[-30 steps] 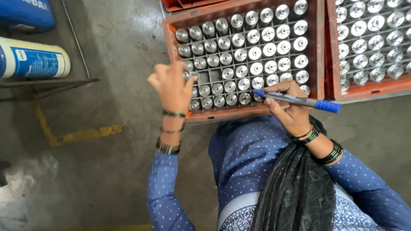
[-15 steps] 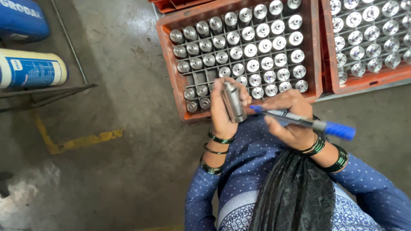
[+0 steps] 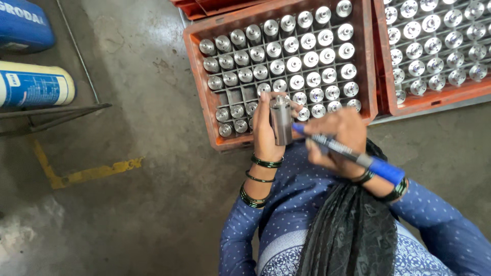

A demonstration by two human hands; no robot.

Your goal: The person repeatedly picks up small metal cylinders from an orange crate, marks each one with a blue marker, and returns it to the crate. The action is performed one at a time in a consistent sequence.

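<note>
Second orange crate [image 3: 434, 97] of metal cylinders, blue drum [image 3: 23, 25], yellow floor marking [image 3: 87, 174]

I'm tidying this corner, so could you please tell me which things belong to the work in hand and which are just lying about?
In use:
left hand holding metal cylinder
right hand holding blue marker
orange crate of cylinders

Lying about:
second crate
blue drum
cream drum
</note>
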